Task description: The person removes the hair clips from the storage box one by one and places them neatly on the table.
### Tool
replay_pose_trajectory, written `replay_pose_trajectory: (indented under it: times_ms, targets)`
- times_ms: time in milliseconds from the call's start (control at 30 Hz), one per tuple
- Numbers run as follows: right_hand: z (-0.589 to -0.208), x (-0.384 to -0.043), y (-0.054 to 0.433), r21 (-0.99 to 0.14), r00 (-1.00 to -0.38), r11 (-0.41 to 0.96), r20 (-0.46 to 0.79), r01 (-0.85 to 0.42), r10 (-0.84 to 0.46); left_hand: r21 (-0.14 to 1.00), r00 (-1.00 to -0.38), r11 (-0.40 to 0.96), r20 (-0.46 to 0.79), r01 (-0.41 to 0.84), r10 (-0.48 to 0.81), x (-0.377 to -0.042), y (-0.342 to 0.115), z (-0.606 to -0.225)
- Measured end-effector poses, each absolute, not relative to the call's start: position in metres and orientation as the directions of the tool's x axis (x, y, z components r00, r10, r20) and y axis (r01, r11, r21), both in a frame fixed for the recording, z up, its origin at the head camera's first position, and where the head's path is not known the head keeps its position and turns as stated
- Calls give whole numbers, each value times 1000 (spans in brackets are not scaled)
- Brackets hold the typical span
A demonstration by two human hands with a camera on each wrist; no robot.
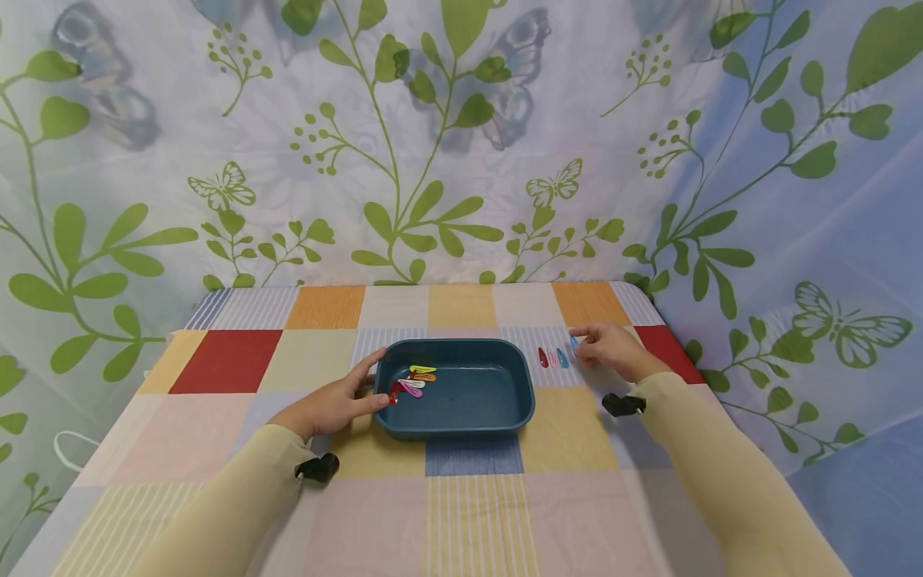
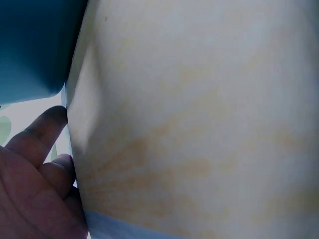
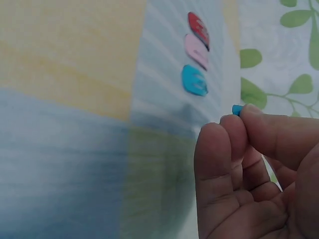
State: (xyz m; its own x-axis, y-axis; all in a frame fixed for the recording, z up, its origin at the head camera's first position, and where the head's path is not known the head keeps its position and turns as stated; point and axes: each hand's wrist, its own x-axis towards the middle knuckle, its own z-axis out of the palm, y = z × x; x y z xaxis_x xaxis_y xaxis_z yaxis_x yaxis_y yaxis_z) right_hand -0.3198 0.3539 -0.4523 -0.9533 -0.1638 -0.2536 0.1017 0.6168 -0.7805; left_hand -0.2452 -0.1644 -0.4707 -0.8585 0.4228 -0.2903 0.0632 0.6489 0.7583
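Though small, one held clip (image 3: pixel 237 109) (bright blue)

Pale fabric hangings (image 1: pixel 274 172) with a green leaf-and-butterfly print enclose the far, left and right sides, bluer toward the right. Before them stands a bench (image 1: pixel 375 529) under a patchwork-patterned cloth (image 1: pixel 231 433) of red, orange, cream, pink and blue squares, in soft light.

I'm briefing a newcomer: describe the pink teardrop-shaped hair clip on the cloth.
Find the dark teal rectangular tray on the patchwork cloth. Right of it lie three teardrop hair clips. The pink clip sits between a red clip and a blue clip.
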Motion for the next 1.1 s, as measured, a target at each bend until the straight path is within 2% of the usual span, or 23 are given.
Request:
replay_pose_trajectory:
  times_ms: [800, 1100]
  targets:
    - [-467, -317, 346, -696, -945, 692, -321, 192, -60, 760, -860, 645, -272, 84, 433, -246, -164, -473]
    - [-468, -321, 342, -672, -946, 718, -320, 183, -58, 761, -861, 644, -269, 85, 431, -246, -165, -473]
